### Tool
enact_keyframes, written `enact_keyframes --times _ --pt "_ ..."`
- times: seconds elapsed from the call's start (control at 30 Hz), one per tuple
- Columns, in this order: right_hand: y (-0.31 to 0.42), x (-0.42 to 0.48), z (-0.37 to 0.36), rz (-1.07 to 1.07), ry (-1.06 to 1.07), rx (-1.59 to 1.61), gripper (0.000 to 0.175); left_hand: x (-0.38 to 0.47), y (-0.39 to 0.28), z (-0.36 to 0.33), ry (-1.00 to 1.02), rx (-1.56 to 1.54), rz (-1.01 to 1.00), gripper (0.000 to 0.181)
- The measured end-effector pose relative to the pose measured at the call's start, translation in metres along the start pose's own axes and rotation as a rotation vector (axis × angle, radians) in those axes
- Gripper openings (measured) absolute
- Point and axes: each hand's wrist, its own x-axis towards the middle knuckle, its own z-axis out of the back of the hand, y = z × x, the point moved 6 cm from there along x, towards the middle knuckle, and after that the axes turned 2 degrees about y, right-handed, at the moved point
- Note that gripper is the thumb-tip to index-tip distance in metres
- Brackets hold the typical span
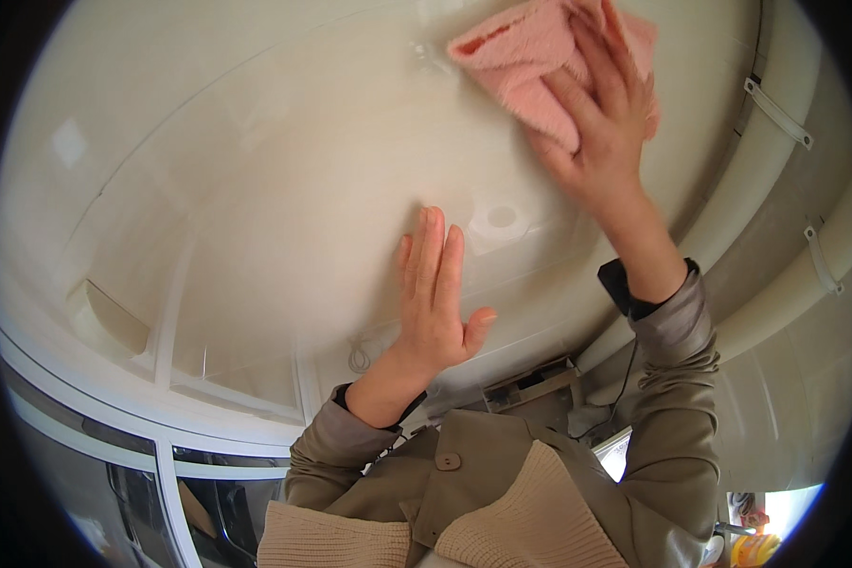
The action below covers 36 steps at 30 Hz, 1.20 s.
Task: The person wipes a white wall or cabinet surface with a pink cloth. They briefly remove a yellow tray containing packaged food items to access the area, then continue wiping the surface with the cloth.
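High on a glossy cream wall [291, 177], my right hand [603, 135] presses a fluffy pink cloth [518, 71] with the fingers spread over its folds. Part of the cloth is bunched around those fingers. My left hand [433, 298] is lower and nearer the middle, its back to the camera and thumb apart. Nothing is in it. The left fingertips are at the wall, though I cannot tell how firmly they touch. Both grey-brown sleeves [681, 355] are pushed back from the wrists.
Thick cream pipes [781, 177] run along the right, held by white clips [777, 113]. White-framed glass panels [163, 454] stand at lower left. Below the hands are an open box [532, 383] and a dark cable [621, 387]. A yellow-orange container [752, 550] shows at lower right.
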Motion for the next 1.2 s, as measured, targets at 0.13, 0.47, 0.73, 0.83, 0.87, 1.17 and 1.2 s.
enact_keyframes --times 0.13,0.47,0.73,0.83,0.87,1.17,1.2 --pt "0.025 -0.049 -0.004 0.012 -0.008 -0.014 0.038 0.002 -0.005 -0.012 0.005 0.002 -0.018 0.072" --pt "-0.055 -0.053 0.015 -0.229 0.010 -0.057 0.048 0.011 -0.019 -0.051 0.072 -0.072 -0.067 0.067" --pt "-0.060 -0.066 0.028 -0.153 -0.183 -0.016 0.048 0.021 -0.032 -0.080 0.093 -0.114 -0.114 0.066" --pt "-0.023 -0.099 0.017 -0.063 0.029 -0.007 0.048 0.021 -0.034 -0.088 0.094 -0.134 -0.117 0.067" --pt "-0.027 -0.102 0.014 -0.059 0.065 0.002 0.048 0.022 -0.035 -0.090 0.080 -0.146 -0.124 0.067" --pt "-0.176 -0.088 0.064 -0.491 -0.220 0.049 0.053 0.023 -0.043 -0.115 0.159 -0.162 -0.111 0.066" --pt "-0.185 -0.093 0.067 -0.598 -0.282 0.111 0.054 0.023 -0.044 -0.116 0.159 -0.154 -0.125 0.066"
